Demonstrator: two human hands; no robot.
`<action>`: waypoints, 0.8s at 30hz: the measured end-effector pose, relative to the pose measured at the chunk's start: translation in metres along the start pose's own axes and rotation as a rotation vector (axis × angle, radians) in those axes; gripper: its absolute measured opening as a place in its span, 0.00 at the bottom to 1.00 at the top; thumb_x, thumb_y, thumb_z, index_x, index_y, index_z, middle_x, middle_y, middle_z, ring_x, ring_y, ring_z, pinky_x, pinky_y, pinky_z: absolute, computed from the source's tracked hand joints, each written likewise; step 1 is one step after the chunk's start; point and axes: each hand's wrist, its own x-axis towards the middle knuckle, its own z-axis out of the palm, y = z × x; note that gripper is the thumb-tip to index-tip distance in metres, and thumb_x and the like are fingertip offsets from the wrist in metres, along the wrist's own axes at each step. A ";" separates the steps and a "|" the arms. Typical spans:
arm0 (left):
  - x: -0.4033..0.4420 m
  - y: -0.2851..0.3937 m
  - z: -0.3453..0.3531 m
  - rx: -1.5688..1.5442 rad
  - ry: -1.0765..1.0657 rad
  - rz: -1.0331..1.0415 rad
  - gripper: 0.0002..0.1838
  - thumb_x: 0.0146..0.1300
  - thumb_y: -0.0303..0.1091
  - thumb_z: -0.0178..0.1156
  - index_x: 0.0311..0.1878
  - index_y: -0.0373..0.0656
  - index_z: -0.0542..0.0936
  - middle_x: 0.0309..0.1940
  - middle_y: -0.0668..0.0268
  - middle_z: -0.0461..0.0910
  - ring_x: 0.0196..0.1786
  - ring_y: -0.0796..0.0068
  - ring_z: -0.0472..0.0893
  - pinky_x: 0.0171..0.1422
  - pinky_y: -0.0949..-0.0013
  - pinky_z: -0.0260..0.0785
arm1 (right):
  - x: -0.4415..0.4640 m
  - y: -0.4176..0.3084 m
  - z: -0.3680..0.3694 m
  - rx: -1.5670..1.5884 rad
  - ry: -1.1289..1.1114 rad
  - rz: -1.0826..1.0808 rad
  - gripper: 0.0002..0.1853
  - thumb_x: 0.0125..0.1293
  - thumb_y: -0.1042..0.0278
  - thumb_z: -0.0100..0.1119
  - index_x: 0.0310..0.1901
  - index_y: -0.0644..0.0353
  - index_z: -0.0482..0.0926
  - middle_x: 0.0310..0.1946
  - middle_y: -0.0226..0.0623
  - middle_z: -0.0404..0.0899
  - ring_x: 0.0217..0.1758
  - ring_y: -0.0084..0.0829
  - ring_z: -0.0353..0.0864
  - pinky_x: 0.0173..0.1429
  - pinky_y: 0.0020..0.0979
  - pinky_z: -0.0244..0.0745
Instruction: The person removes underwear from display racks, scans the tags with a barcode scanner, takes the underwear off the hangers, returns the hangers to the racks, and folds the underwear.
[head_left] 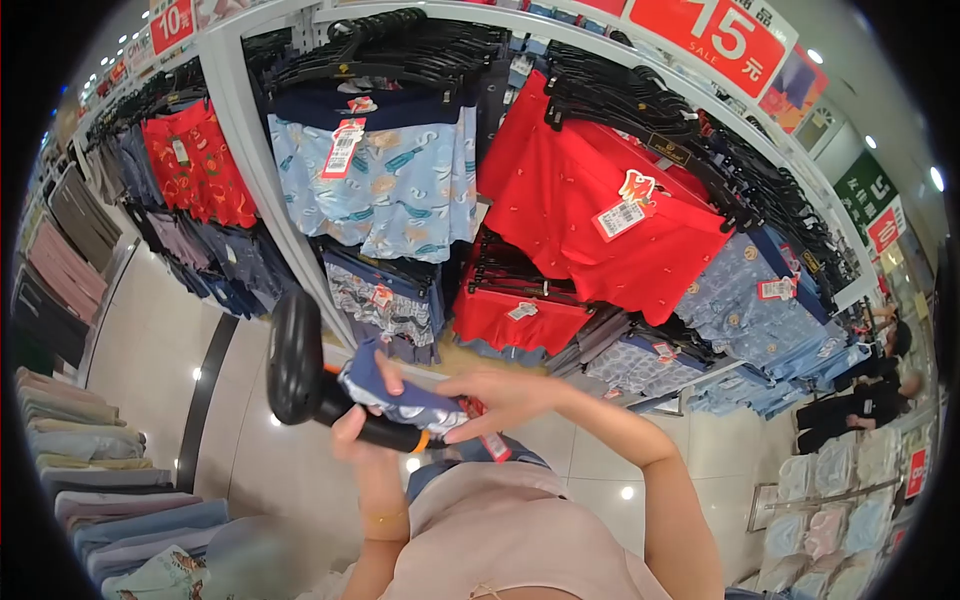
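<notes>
My left hand (pixel 357 438), closed, grips a black handheld device (pixel 293 360) with a rounded head and orange trim, shaped like a barcode scanner. Its head points up and to the left. Against the device's handle lies a folded pair of blue and white patterned boxer shorts (pixel 405 402); a fingertip presses on its upper side. My right hand (pixel 500 398) is closed around the right end of the shorts, thumb and fingers on either side. A red price tag (pixel 494 443) hangs from that end, below the right hand. The fingers are partly blurred.
Ahead stands a white-framed rack (pixel 250 130) with light blue shorts (pixel 375 175) and red shorts (pixel 610 215) on black hangers. Folded clothes (pixel 130 500) are stacked at lower left. Packaged goods (pixel 830 520) hang at lower right. A person in black (pixel 862 410) stands farther off.
</notes>
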 end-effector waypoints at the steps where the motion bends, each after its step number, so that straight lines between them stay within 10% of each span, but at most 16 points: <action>1: -0.006 0.005 -0.006 0.030 0.081 0.000 0.12 0.49 0.39 0.53 0.28 0.40 0.65 0.35 0.52 0.67 0.33 0.68 0.71 0.41 0.68 0.66 | 0.003 0.001 -0.002 0.052 -0.017 0.005 0.18 0.55 0.61 0.62 0.41 0.66 0.73 0.27 0.42 0.76 0.26 0.31 0.72 0.31 0.30 0.66; 4: -0.016 0.015 -0.011 0.134 0.310 0.147 0.25 0.49 0.41 0.52 0.48 0.33 0.67 0.38 0.50 0.68 0.36 0.64 0.73 0.45 0.64 0.68 | 0.016 0.003 -0.019 0.147 0.001 -0.024 0.16 0.50 0.66 0.66 0.38 0.64 0.75 0.25 0.39 0.75 0.24 0.28 0.70 0.29 0.29 0.65; 7: -0.024 0.041 -0.040 0.246 0.314 0.075 0.31 0.53 0.39 0.52 0.63 0.56 0.60 0.51 0.46 0.67 0.47 0.59 0.74 0.49 0.56 0.71 | 0.036 -0.006 -0.047 0.051 0.144 -0.102 0.09 0.47 0.72 0.66 0.31 0.62 0.77 0.17 0.34 0.72 0.18 0.22 0.67 0.23 0.24 0.63; 14: -0.026 0.079 -0.084 0.417 0.448 0.131 0.30 0.53 0.30 0.50 0.62 0.49 0.59 0.46 0.48 0.72 0.50 0.52 0.74 0.56 0.51 0.65 | 0.112 -0.020 -0.109 0.122 -0.295 0.185 0.19 0.42 0.70 0.72 0.37 0.61 0.76 0.27 0.28 0.77 0.29 0.15 0.71 0.32 0.21 0.67; 17: -0.004 0.111 -0.097 0.527 0.451 0.105 0.29 0.51 0.28 0.52 0.59 0.47 0.61 0.43 0.51 0.74 0.49 0.55 0.74 0.56 0.56 0.66 | 0.151 -0.002 -0.121 0.252 -0.416 -0.009 0.33 0.37 0.70 0.75 0.48 0.62 0.69 0.39 0.34 0.76 0.41 0.22 0.73 0.46 0.25 0.68; 24: 0.082 0.197 -0.143 0.860 0.626 -0.001 0.15 0.50 0.31 0.60 0.40 0.37 0.70 0.35 0.59 0.75 0.42 0.69 0.76 0.48 0.67 0.65 | 0.206 0.026 -0.123 0.395 -0.283 0.019 0.33 0.42 0.69 0.73 0.52 0.62 0.68 0.45 0.37 0.73 0.47 0.26 0.71 0.53 0.29 0.66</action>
